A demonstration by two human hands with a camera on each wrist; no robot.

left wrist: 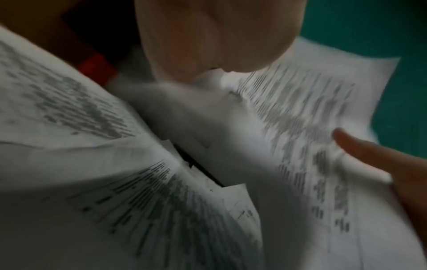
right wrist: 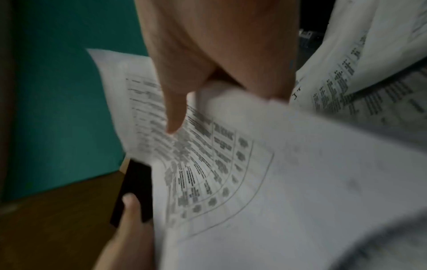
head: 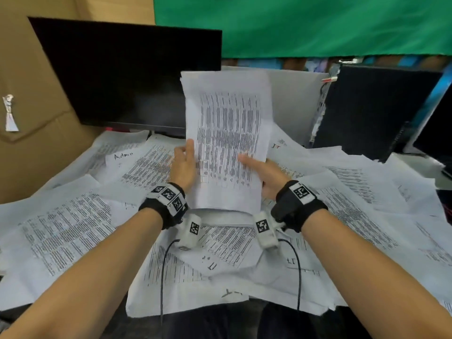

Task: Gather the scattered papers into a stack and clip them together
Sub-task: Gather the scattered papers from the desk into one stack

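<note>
— What did we have in our hands?

— A stack of printed papers point(head: 227, 140), held upright between them. Our left hand point(head: 183, 165) gripped its left edge, thumb on the front. Our right hand point(head: 265, 176) clasped the right edge low down, its thumb point(head: 247, 159) lying across the printed face.

— And the wrist views?

— Blurred, but we saw the same: in the right wrist view our right thumb point(right wrist: 174, 111) pressed onto the sheet; in the left wrist view the paper point(left wrist: 300, 117) ran from under our left palm.

— Where were the other sheets?

— Loose papers point(head: 66, 226) lay scattered below and to both sides of our hands. Beyond the left hand stood a dark monitor point(head: 127, 77).
</note>
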